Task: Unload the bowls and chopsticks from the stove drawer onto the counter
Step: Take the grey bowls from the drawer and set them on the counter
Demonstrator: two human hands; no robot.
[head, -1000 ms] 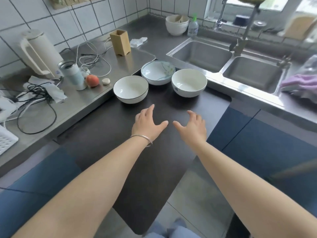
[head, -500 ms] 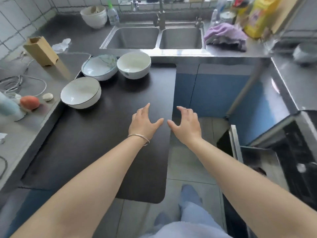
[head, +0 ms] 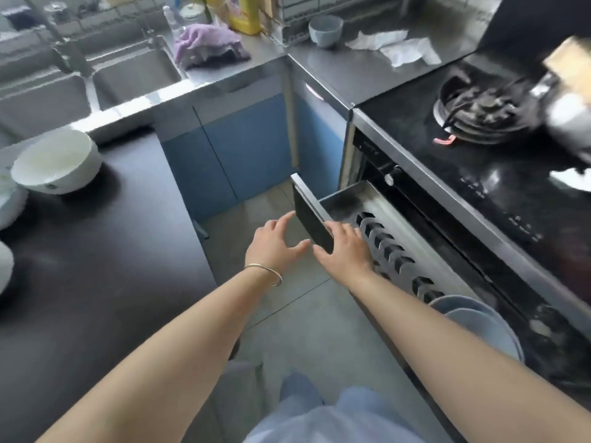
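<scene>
The stove drawer [head: 323, 206] stands pulled out below the black stove, its slotted metal rack showing. Two grey-blue bowls [head: 479, 324] sit stacked in the rack, partly hidden by my right forearm. My right hand [head: 347, 251] hovers over the drawer's front edge, fingers spread, holding nothing. My left hand [head: 275, 246] floats just left of the drawer front above the floor, also spread and empty. A white bowl [head: 56, 161] rests on the dark counter [head: 96, 266] at the left, with the edges of two more bowls at the frame's left border. No chopsticks are visible.
The gas burner [head: 479, 113] and a blurred pot sit on the stove top at right. A double sink [head: 96, 78], a purple cloth [head: 208, 43], a grey cup [head: 325, 30] and paper towels [head: 399, 47] lie behind. Blue cabinet doors [head: 230, 145] face the tiled floor.
My view has swung right from the counter to the stove. Both hands have travelled from above the dark counter to the open drawer's front edge, still empty.
</scene>
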